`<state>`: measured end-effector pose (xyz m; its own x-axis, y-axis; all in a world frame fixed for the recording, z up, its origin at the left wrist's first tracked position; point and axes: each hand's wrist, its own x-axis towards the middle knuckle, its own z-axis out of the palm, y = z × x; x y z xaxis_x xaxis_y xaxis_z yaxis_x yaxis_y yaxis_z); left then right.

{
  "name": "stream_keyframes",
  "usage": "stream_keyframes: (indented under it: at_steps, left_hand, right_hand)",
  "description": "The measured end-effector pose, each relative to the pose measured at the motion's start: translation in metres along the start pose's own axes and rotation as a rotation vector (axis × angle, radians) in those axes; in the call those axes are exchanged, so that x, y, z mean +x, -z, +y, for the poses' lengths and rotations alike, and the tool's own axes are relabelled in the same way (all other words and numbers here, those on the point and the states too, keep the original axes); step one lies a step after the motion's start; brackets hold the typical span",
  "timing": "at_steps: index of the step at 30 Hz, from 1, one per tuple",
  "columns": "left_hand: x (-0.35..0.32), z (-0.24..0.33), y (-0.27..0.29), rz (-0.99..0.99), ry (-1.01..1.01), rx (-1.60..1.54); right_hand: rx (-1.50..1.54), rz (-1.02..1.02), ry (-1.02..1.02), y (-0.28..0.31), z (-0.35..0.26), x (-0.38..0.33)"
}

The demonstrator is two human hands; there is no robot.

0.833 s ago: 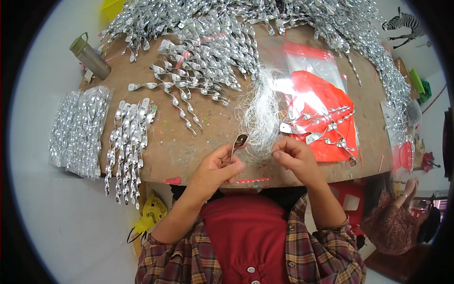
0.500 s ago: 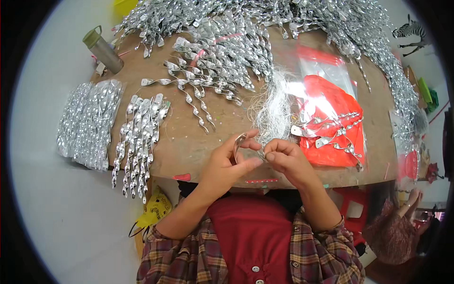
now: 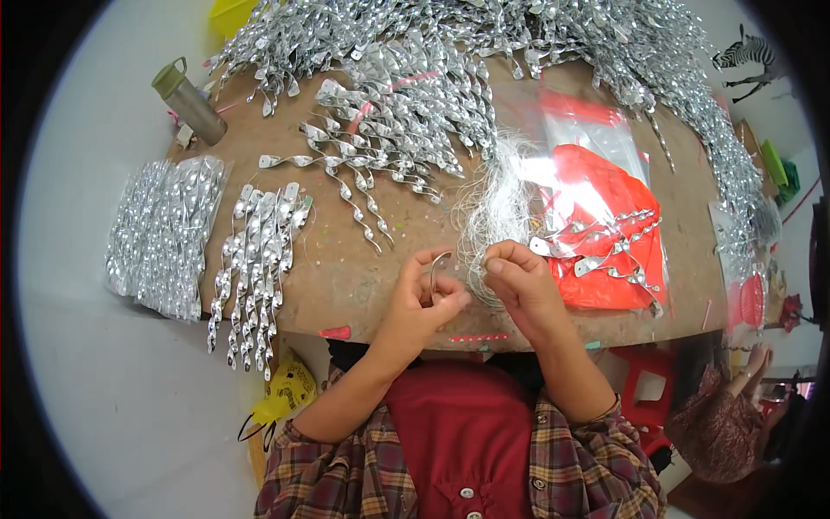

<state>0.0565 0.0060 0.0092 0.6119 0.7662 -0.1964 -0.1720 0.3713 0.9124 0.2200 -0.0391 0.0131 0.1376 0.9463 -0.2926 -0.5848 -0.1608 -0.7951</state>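
Nearby: thread tangle (image 3: 500, 190) beside right hand (image 3: 526, 285), strips (image 3: 590, 265) on red bag (image 3: 624, 195).

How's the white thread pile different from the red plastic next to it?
The thread pile is whitish; the red plastic is bright red. The thread pile is a wispy tangle; the red plastic is a broad sheet. Both lie on the brown table.

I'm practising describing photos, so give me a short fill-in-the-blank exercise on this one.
The tangle of pale thread lies nearer the ____ than the left hand, which holds a strip.
The bright plastic under the right-hand twisted strips is ____.
The striped animal figure on the wall is a ____.

Missing words: right hand; red; zebra.
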Motion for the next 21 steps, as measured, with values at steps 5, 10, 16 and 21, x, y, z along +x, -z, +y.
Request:
stream_keyframes:
  at_steps: [5,10,16,21]
  left_hand:
    - [0.000,-0.002,0.001,0.008,0.034,0.100]
    - [-0.001,-0.001,0.007,0.016,0.155,-0.001]
    - [-0.005,0.014,0.029,-0.146,0.255,-0.119]
    - [-0.002,0.019,0.045,-0.198,0.291,-0.165]
  right_hand:
    - [-0.234,0.032,0.148,-0.012,0.009,-0.005]
    - [-0.195,0.050,0.116,-0.012,0.007,-0.002]
    - [-0.073,0.118,0.121,-0.012,0.004,0.008]
    - [-0.040,0.141,0.198,-0.018,0.005,0.021]
